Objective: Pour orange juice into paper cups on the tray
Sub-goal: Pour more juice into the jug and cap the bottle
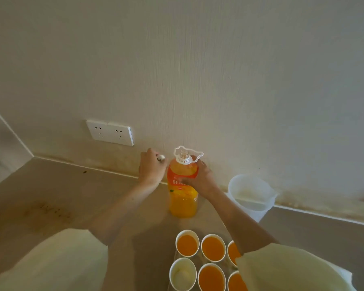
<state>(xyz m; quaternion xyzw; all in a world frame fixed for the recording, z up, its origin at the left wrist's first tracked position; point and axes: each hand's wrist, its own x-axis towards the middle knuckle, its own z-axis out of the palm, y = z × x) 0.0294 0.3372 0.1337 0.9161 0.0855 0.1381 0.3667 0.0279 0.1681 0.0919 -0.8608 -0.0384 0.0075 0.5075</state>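
Gripping the upright orange juice bottle (183,192) around its shoulder, the right hand (200,177) steadies it on the counter (61,196), while the left hand (150,169), just beside the neck, pinches a small cap (161,158). Nearer the person than both hands, the tray (173,254) carries paper cups (213,247); five show juice, one empty cup (182,274) remains. Pouring appears paused; filling that cup likely calls for lifting and tilting the open bottle over it.

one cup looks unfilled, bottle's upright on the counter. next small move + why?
Probably lift and tip the bottle over the empty cup. The neck looks uncapped, the right hand grips its upper body, and the left hand holds what may be the cap. The five other visible cups hold juice.
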